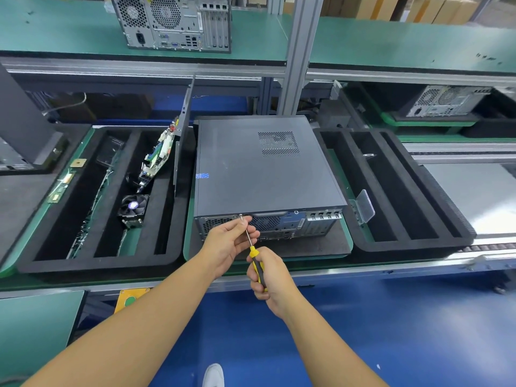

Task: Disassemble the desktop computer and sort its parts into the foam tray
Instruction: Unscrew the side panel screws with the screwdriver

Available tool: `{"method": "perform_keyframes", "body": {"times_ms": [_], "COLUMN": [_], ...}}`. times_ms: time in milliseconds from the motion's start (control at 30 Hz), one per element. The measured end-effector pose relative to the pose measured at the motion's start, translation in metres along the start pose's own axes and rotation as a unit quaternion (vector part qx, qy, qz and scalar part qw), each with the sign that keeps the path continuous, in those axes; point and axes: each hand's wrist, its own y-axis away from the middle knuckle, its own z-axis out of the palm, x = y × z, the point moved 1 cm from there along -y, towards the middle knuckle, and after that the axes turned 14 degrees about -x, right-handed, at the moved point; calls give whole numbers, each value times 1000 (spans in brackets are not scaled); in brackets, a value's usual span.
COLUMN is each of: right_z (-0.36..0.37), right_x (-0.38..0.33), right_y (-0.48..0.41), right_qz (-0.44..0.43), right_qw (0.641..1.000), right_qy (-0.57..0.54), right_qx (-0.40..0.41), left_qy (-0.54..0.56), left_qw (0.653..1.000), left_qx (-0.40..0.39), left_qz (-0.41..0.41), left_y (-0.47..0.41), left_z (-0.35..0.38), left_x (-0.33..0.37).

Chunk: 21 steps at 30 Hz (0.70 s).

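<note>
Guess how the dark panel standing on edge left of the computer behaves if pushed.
Probably tips easily: the panel stands tall on a thin edge. Likely stiff, as it looks straight along its length. Falling left, it could strike the circuit board beside it in the foam tray.

I stand at a factory disassembly line. Evidence: long green-matted workbench shelves (391, 48) carried on a grey aluminium-profile post (301, 51); slotted black foam trays (413, 245) set along a steel conveyor rail (435, 261); a grey metal tower computer (173, 22) on the upper shelf; brown cardboard cartons (405, 7) stacked behind; blue painted floor (391, 331).
</note>
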Motion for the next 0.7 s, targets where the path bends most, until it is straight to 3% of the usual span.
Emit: {"method": "perform_keyframes", "body": {"times_ms": [267, 367, 500, 700], "right_z": [11, 26, 31, 25], "right_x": [-2, -3, -7, -9], "right_y": [3, 4, 7, 10], "right_qz": [-16, -21, 0, 8], "right_qw": [1000, 998, 992, 996], "right_qy": [3, -47, -79, -56], "right_qx": [4, -41, -99, -69], "left_qy": [40, 53, 0, -34], "left_qw": [999, 998, 998, 996], "left_qx": [14, 15, 4, -8], "left_qz": [0, -28, -66, -78], "left_y": [-3, 0, 9, 17], "left_z": [1, -3, -14, -13], "left_x": [-3, -2, -2, 6]}}
